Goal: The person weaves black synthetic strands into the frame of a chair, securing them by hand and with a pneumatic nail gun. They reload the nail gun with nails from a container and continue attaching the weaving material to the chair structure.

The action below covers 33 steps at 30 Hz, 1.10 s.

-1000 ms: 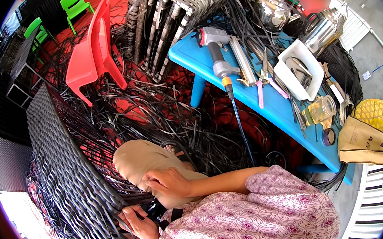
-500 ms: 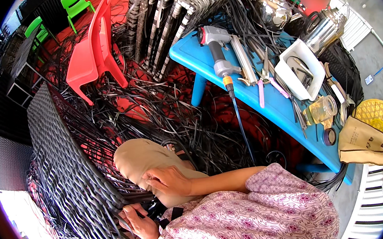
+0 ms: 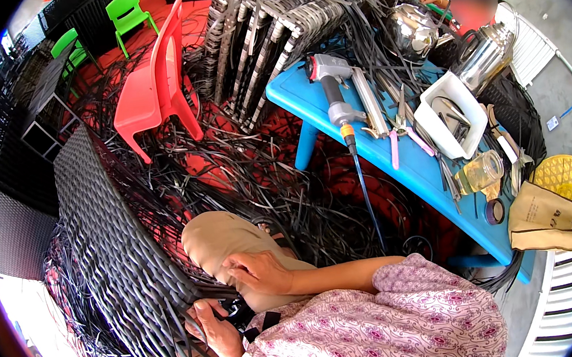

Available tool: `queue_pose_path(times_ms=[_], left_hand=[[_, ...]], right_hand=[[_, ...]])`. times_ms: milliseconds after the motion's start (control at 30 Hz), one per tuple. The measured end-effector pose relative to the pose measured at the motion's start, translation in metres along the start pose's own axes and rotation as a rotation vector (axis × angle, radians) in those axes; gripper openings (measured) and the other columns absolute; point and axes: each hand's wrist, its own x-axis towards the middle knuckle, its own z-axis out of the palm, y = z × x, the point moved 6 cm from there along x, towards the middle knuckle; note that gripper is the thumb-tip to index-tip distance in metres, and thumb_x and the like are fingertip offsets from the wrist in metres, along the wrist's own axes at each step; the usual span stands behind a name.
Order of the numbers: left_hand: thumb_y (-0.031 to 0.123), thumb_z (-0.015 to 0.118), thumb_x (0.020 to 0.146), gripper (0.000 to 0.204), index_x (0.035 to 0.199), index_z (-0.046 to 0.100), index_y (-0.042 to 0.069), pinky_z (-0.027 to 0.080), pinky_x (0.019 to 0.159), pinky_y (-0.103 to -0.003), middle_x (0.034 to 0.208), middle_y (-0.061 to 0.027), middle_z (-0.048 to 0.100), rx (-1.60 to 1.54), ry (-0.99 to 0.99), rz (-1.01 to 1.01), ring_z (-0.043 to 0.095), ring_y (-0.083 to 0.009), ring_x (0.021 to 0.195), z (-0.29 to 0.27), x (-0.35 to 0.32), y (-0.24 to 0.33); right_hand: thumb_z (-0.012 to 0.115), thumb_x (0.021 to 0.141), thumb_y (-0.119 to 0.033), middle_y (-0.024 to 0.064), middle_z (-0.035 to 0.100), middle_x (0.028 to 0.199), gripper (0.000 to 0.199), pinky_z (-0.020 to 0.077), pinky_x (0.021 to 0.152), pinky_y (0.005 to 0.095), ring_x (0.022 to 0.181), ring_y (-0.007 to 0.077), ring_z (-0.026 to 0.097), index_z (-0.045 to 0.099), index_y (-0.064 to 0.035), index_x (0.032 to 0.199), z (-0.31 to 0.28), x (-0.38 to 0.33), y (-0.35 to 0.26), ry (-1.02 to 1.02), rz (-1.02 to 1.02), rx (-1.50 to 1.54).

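Observation:
A dark grey woven panel (image 3: 113, 221) of flat plastic strips leans at my left side, with loose strip ends along its lower edge. My left hand (image 3: 218, 330) is at that edge, thumb and fingers closed on a dark plastic strip (image 3: 184, 321) at the weave. Above my beige-clad knee (image 3: 212, 238), my right hand (image 3: 262, 273) has its fingers curled together. Whatever it may hold is too small to make out. A black object (image 3: 236, 312) lies between the two hands, partly hidden by them.
Loose black strips (image 3: 230, 177) cover the red floor. On the right, a blue table (image 3: 397, 174) carries an air stapler (image 3: 337, 93), pink-handled scissors (image 3: 395, 147), a white bin (image 3: 427, 125) and a jar (image 3: 480, 172). A red chair (image 3: 142, 99) and a woven frame stack (image 3: 256, 56) stand beyond.
The whole view has shifted slightly, so the chair, panel and table appear further right and lower. Both hands keep nearly the same pose at the panel edge and over the knee.

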Motion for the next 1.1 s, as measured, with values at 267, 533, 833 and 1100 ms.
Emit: queue_pose_path(times_ms=[267,533,833,1100], left_hand=[[0.001,0.044,0.087,0.016,0.074,0.046,0.010,0.032,0.069,-0.036,0.063,0.0000,0.049,0.126,-0.021,0.122,0.045,-0.0212,0.069,-0.001,-0.003,0.008],[0.025,0.041,0.100,0.041,0.065,0.051,0.006,0.032,0.066,-0.036,0.060,-0.0048,0.045,-0.326,0.010,-0.287,0.041,-0.0202,0.063,-0.002,-0.002,-0.003],[0.026,0.040,0.100,0.043,0.064,0.050,0.006,0.032,0.063,-0.037,0.058,-0.0043,0.044,-0.384,0.046,-0.267,0.042,-0.0215,0.061,0.002,-0.002,-0.004],[0.018,0.040,0.100,0.036,0.067,0.044,0.007,0.030,0.065,-0.032,0.062,-0.0026,0.040,-0.206,-0.030,-0.146,0.039,-0.0168,0.063,0.002,-0.001,-0.001]], right_hand=[[0.054,0.091,-0.016,0.0109,0.068,0.090,0.016,0.0522,0.071,0.0395,0.079,0.0300,0.067,0.057,-0.0071,0.104,0.001,-0.002,-0.002,0.026,0.008,0.009],[0.055,0.090,-0.014,0.0114,0.068,0.091,0.016,0.0519,0.071,0.0395,0.080,0.0299,0.067,0.057,-0.0069,0.104,0.002,-0.002,-0.005,0.031,-0.002,0.000],[0.056,0.089,-0.013,0.0111,0.068,0.093,0.018,0.0520,0.071,0.0381,0.079,0.0288,0.067,0.057,-0.0060,0.106,0.000,-0.003,-0.004,0.040,-0.009,-0.007],[0.059,0.088,-0.012,0.0104,0.066,0.084,0.026,0.0483,0.062,0.0321,0.067,0.0195,0.062,0.059,-0.0044,0.113,0.001,-0.005,0.005,0.060,-0.041,0.019]])
